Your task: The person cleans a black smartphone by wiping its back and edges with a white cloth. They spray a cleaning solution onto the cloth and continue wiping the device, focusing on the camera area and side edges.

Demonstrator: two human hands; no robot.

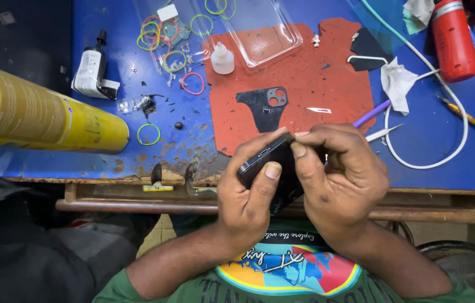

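A black phone (pixel 265 163) is held edge-up in front of my chest, just past the table's near edge. My left hand (pixel 246 193) grips it from below, thumb pressed on its side. My right hand (pixel 341 179) closes over its right end, thumb on the top corner. On the red mat (pixel 327 78) behind lies a black camera-cutout back piece (pixel 265 104) and a thin blade-like sliver (pixel 319 110).
A large yellow can (pixel 41 115) lies at left on the blue table (pixel 434 146). A small white dropper bottle (pixel 222 59), clear case (pixel 260 31), coloured rubber bands (pixel 162 39), black glue bottle (pixel 93 70), red cylinder (pixel 453 39), white cable (pixel 450 118), tweezers and screwdriver surround.
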